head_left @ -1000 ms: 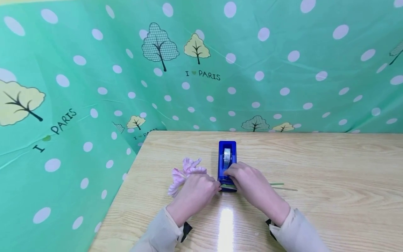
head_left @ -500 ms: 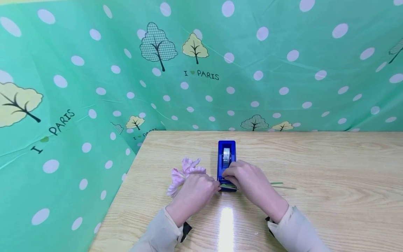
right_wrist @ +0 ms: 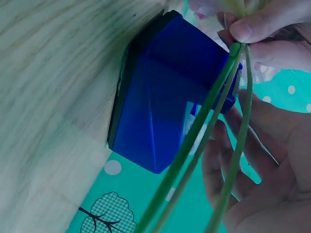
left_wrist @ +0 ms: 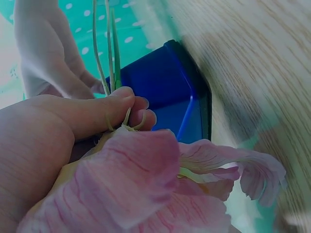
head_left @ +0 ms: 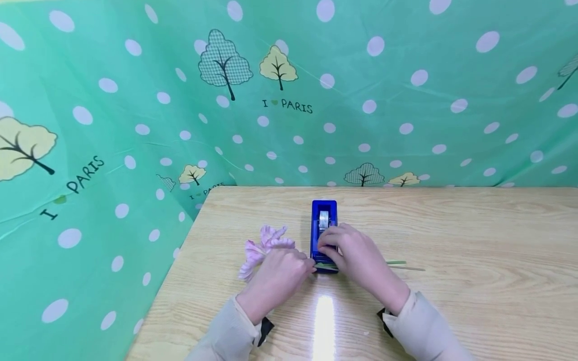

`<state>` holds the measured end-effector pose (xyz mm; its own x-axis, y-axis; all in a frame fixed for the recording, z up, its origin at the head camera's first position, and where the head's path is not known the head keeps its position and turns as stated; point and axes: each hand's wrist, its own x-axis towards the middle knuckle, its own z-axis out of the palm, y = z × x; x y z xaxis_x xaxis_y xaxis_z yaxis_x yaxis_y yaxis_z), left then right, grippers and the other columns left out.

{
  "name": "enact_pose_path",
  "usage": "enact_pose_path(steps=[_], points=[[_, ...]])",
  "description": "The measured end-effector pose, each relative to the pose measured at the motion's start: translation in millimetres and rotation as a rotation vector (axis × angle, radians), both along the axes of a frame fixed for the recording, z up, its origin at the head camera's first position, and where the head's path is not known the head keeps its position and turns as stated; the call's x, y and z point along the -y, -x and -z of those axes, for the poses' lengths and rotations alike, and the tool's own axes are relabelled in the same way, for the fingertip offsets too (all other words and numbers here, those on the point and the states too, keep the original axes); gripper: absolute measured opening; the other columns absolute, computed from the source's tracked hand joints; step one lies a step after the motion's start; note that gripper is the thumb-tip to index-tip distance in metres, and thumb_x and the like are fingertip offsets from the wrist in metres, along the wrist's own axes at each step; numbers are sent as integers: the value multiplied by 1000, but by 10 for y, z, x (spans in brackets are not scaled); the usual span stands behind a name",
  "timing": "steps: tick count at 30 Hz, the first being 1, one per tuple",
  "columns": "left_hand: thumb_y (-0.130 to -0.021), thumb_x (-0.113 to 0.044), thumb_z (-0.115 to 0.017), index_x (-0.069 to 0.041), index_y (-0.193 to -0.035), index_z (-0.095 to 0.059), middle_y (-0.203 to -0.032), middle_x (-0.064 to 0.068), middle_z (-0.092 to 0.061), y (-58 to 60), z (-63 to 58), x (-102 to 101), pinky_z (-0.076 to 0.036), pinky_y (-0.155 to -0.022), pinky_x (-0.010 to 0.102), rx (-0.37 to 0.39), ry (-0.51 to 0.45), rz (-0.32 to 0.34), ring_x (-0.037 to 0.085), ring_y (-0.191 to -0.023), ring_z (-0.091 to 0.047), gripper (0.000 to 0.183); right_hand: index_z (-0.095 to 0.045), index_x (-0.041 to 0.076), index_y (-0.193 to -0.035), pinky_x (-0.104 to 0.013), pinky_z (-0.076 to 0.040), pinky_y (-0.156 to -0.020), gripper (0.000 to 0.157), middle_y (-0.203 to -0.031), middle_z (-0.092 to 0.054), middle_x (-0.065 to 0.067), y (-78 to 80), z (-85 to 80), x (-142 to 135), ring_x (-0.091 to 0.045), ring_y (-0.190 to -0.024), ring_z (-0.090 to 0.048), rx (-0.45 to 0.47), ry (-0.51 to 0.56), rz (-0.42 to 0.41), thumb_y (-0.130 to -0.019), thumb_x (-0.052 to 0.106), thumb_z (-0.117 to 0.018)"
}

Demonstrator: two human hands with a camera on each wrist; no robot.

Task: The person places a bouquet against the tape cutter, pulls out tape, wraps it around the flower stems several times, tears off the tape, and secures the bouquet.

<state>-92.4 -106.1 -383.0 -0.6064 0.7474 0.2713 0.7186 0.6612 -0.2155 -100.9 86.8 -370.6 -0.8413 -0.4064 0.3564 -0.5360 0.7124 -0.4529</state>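
Note:
Pale pink flowers lie left of centre in the head view, petals beside the left hand. That hand pinches their stems just below the blooms, thumb and fingertips together in the left wrist view. Three slim green stems run rightward past the front of a blue tape dispenser, which stands on the table with a tape roll inside. The right hand is over the dispenser's front end, thumb and index finger bent close to its cutting edge. Whether they grip the tape is hidden.
The wooden table extends widely to the right and in front. A green dotted cloth with printed trees hangs behind and along the left. The stem ends stick out beyond the right hand.
The right hand has lifted slightly and shifted a little back over the dispenser, with a wider gap between thumb and index finger. The left hand and flowers stay nearly still.

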Motion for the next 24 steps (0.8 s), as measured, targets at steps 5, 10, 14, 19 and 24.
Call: enact_pose_path(steps=[5, 10, 14, 19, 24], points=[[-88, -23, -76, -21, -78, -74, -60, -12, -60, 0, -15, -2, -40, -50, 13, -5, 5, 6, 1, -51, -47, 10, -78, 16, -91, -30, -56, -74, 6, -88, -73, 7, 4, -29, -14, -10, -84, -62, 12, 44, 35, -86, 15, -78], [-87, -23, -76, -21, -77, -73, -60, -12, -60, 0, -16, 4, -41, -51, 14, -4, 11, 8, 1, -51, -46, 11, -79, 17, -92, -25, -55, -69, 9, -86, -72, 6, -9, -26, -30, -9, -81, -60, 18, 36, 31, -84, 14, -79], [-88, -22, -75, -21, -80, -74, -62, -11, -62, 4, -23, 15, -43, -53, 15, 17, 12, 3, 1, -52, -47, 8, -79, 16, -94, -28, -58, -75, 12, -92, -72, 3, -20, -6, -47, -12, -87, -64, 43, 70, 20, -83, 10, -79], [-89, -22, -74, -21, -84, -76, -66, -11, -66, 12, -27, 24, -45, -54, 17, 37, 0, -1, 2, -54, -51, 6, -78, 11, -97, -35, -59, -87, 14, -102, -75, -5, -41, 24, -49, -21, -99, -70, 34, 53, 16, -84, 7, -78], [-89, -22, -75, -20, -84, -75, -65, -11, -65, 16, -32, 30, -45, -54, 16, 37, -10, 6, 2, -53, -51, 6, -79, 9, -99, -37, -58, -89, 15, -103, -76, -7, -67, 28, -49, -24, -101, -72, 15, 52, 0, -84, 6, -77]])
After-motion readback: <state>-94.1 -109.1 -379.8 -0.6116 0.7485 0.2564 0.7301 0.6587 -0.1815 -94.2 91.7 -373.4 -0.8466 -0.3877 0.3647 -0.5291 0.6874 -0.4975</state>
